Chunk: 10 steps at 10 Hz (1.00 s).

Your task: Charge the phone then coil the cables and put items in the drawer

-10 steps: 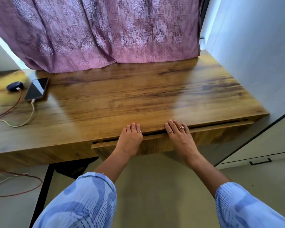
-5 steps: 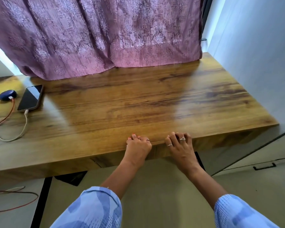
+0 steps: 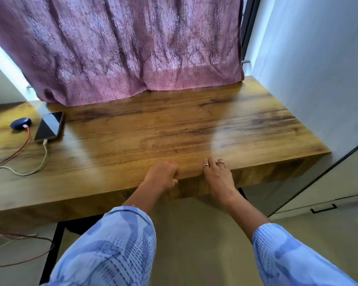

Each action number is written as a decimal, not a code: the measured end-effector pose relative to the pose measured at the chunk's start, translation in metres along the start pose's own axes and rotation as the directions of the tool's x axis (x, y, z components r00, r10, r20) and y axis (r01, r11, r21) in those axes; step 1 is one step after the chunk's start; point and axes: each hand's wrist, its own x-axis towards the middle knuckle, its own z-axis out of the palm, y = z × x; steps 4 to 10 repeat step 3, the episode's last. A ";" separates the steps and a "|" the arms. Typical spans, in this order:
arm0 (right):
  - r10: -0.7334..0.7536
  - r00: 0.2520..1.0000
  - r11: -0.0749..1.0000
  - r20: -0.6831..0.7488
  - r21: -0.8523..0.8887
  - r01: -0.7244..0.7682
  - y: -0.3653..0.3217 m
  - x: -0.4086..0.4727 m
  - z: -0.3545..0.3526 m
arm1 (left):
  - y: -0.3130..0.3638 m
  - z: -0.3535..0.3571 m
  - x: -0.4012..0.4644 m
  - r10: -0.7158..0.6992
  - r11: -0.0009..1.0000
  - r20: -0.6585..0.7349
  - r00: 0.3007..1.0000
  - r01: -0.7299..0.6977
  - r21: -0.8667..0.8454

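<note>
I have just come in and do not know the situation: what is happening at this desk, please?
A person stands at a wooden desk with both hands at its front edge. The left hand has its fingers curled against the drawer front, which looks closed; the right hand rests there too. At the far left, a phone lies plugged into a white cable, and a dark blue case has a red cable. Neither cable is coiled yet.

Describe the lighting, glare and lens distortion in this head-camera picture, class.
Head view: a pale sheen of glare crosses the desk, brightest beyond the right hand; backlight shines through the curtain; the wide lens bows the desk edges; the phone screen mirrors brightness; the near sleeves look soft.
</note>
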 end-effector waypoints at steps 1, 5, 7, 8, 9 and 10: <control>-0.015 0.991 0.999 0.136 0.034 0.011 0.000 0.010 -0.020 | -0.025 -0.006 0.002 -0.016 1.000 0.249 0.968 0.017 -0.003; -0.020 0.929 0.996 0.369 0.091 -0.015 0.005 0.047 -0.067 | -0.044 -0.060 -0.007 -0.123 0.992 0.380 0.917 0.099 0.081; -0.020 0.929 0.996 0.369 0.091 -0.015 0.005 0.047 -0.067 | -0.044 -0.060 -0.007 -0.123 0.992 0.380 0.917 0.099 0.081; -0.020 0.929 0.996 0.369 0.091 -0.015 0.005 0.047 -0.067 | -0.044 -0.060 -0.007 -0.123 0.992 0.380 0.917 0.099 0.081; -0.020 0.929 0.996 0.369 0.091 -0.015 0.005 0.047 -0.067 | -0.044 -0.060 -0.007 -0.123 0.992 0.380 0.917 0.099 0.081; -0.020 0.929 0.996 0.369 0.091 -0.015 0.005 0.047 -0.067 | -0.044 -0.060 -0.007 -0.123 0.992 0.380 0.917 0.099 0.081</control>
